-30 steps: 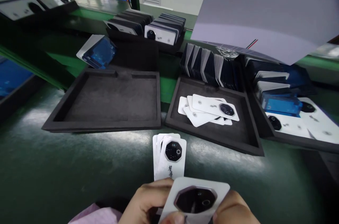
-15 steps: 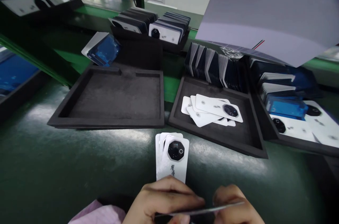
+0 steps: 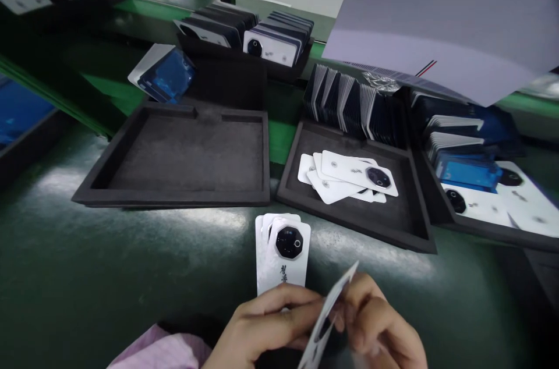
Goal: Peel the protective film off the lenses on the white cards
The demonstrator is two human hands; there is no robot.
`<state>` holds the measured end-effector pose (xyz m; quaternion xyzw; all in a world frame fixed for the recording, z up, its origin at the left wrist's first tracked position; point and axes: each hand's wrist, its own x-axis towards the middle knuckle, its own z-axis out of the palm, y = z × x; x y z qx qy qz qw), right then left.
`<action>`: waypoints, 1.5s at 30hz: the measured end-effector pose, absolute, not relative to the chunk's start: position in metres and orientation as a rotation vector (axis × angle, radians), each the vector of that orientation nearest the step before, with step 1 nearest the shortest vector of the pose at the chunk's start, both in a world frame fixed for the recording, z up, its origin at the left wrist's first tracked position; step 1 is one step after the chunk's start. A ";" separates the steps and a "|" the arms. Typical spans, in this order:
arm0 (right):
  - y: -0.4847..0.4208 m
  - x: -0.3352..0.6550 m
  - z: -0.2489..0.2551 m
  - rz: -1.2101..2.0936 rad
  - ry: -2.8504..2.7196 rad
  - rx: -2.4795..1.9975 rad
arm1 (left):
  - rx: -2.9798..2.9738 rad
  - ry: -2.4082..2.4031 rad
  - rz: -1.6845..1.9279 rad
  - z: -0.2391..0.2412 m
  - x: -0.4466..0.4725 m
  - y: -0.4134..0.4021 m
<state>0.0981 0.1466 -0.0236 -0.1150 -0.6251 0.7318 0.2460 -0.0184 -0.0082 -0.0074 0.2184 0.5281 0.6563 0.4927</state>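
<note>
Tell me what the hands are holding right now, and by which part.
Both hands, left hand and right hand, hold one white phone back cover by its side edges, turned nearly edge-on.

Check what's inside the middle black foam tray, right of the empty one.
The middle tray holds a loose fan of white phone back covers lying flat; the top one shows its octagonal camera module. A row of upright covers stands at its back edge. How many lie in the fan is hidden by overlap.

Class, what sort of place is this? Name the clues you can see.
Probably a factory assembly bench: black foam trays, racks of identical phone back covers, and both hands holding one cover.
</note>
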 end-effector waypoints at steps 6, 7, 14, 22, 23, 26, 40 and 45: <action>0.143 0.096 -0.030 2.209 -1.554 -0.422 | 0.350 1.130 1.549 0.004 -0.023 -0.006; 0.142 0.095 -0.030 2.234 -1.534 -0.438 | 0.344 1.120 1.551 0.004 -0.023 -0.007; 0.142 0.089 -0.034 2.317 -1.418 -0.388 | 0.321 1.082 1.576 0.004 -0.023 -0.007; 0.130 0.092 -0.023 2.332 -1.201 -0.561 | 0.160 0.984 1.710 0.006 -0.022 -0.010; 0.129 0.092 -0.021 2.320 -1.169 -0.599 | 0.094 0.914 1.710 0.006 -0.022 -0.011; 0.130 0.095 -0.019 2.355 -1.123 -0.695 | -0.150 0.719 1.651 0.007 -0.025 -0.012; 0.149 0.084 -0.004 2.148 -1.292 -0.610 | -0.372 0.478 1.658 0.002 -0.026 -0.004; 0.158 0.087 0.003 2.000 -1.391 -0.635 | -0.358 0.588 1.609 0.002 -0.025 -0.008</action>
